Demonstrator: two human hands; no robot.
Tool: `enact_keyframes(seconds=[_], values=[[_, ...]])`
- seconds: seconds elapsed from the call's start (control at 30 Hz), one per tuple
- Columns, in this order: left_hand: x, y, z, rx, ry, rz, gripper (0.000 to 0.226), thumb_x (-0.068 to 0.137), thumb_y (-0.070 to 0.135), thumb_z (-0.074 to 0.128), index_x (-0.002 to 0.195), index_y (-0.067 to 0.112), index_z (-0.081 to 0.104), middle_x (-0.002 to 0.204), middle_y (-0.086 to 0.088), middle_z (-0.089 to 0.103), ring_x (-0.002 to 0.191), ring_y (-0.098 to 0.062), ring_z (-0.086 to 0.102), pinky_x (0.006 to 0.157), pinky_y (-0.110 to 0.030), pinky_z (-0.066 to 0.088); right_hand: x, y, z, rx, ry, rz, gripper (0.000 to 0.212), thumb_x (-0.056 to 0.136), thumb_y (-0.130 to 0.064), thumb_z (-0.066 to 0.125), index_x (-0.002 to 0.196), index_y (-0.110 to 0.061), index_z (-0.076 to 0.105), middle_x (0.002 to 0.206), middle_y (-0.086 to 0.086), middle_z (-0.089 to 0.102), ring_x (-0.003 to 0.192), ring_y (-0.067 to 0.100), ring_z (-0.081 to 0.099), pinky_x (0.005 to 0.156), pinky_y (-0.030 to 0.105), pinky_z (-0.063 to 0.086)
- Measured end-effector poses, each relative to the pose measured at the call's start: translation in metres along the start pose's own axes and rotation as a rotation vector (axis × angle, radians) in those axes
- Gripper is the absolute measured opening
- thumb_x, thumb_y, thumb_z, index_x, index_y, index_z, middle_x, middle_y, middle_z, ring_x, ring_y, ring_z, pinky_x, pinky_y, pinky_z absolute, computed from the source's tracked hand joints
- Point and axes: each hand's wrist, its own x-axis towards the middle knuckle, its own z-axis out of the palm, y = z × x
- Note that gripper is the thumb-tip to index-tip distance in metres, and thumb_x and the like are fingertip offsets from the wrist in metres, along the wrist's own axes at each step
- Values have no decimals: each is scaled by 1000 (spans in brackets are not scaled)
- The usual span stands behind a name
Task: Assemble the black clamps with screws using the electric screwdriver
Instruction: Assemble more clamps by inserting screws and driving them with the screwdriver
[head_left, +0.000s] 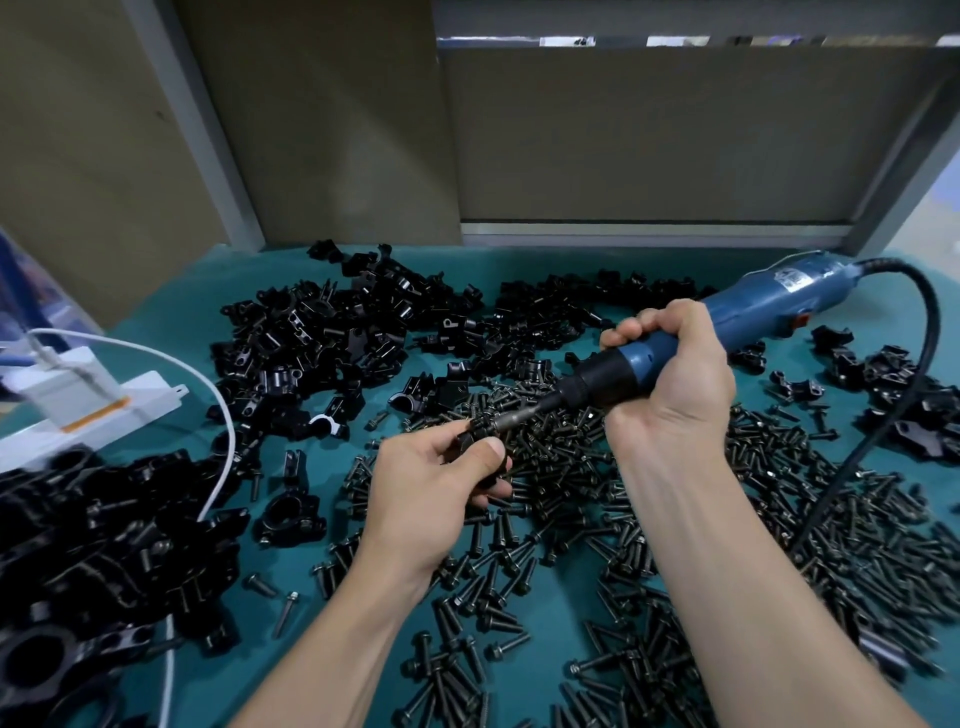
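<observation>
Along the near edge of the teal worktop we see loose black screws spread thickly, and the bottom of the view cuts them off. At the near left corner lies a heap of assembled clamps, blurred and partly out of view, with a white cable curving over it.

Towards the middle, our left hand pinches one black clamp between thumb and fingers. The fingers hide most of it, so we cannot make out its shape.

Our right hand is wrapped round the blue electric screwdriver, whose bit slants down-left to the held clamp. We cannot tell whether a screw sits at its tip.

Its black cord loops down at the right edge. More clamp parts pile along the far edge. At the left edge stands a white device, blurred and cut off.
</observation>
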Motion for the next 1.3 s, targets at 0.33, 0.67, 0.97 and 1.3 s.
enact_keyframes(seconds=[0.33,0.67,0.97,1.3], values=[[-1,1,2,107,-3,150,19,81,38,75,97,46,80,79,1,79,80,-20,77,94,-51,59,-2,-1,0,27,40,23,21,83,10,52,85,-9,47,62,5,52,52,16,51,55,29,50],[-1,-1,-1,215,58,153,43,61,51,90,102,43,78,84,13,77,77,-5,71,74,-26,56,-6,-1,6,38,3,42,19,84,10,51,83,-9,48,62,4,53,52,16,52,55,29,50],[-5,2,2,282,68,186,17,75,16,81,83,29,72,55,13,56,42,-4,42,41,-20,34,-7,2,2,39,13,72,19,85,9,51,85,-10,47,64,4,52,53,16,52,57,28,51],[-6,6,6,343,149,160,22,74,13,76,77,31,64,49,16,50,38,-2,38,38,-16,31,-13,11,4,18,3,63,20,83,9,54,90,-9,48,65,5,53,53,16,54,57,30,52]])
